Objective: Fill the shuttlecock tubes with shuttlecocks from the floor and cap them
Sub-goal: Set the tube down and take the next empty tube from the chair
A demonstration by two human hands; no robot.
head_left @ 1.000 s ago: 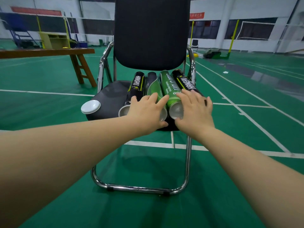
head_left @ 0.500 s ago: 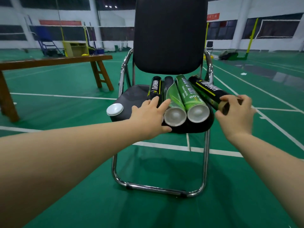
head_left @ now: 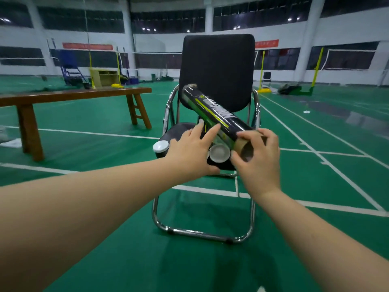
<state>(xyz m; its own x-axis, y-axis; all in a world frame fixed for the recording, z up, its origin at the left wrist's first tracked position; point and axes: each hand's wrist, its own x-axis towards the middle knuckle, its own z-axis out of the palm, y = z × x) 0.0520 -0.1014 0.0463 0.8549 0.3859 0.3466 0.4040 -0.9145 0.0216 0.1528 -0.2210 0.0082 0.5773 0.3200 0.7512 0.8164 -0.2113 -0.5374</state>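
My right hand (head_left: 257,159) grips the near, open end of a black shuttlecock tube (head_left: 212,111), lifted off the seat and tilted up toward the chair back. My left hand (head_left: 192,152) lies flat, fingers spread, over the tubes left on the seat of the black chair (head_left: 216,68). A white-capped tube end (head_left: 219,153) shows between my hands; the other tubes are mostly hidden. A loose white cap (head_left: 161,146) rests on the seat's left front corner. No shuttlecocks are visible.
A brown wooden bench (head_left: 69,98) stands to the left. The chair's chrome frame (head_left: 202,233) rests on the green court floor with white lines. Yellow net posts and a blue stand are far behind. A white object lies on the floor at far left.
My right hand has lifted the black tube off the seat and swung it up over the others. My left hand stays on the remaining tubes. The view has pulled back and up.
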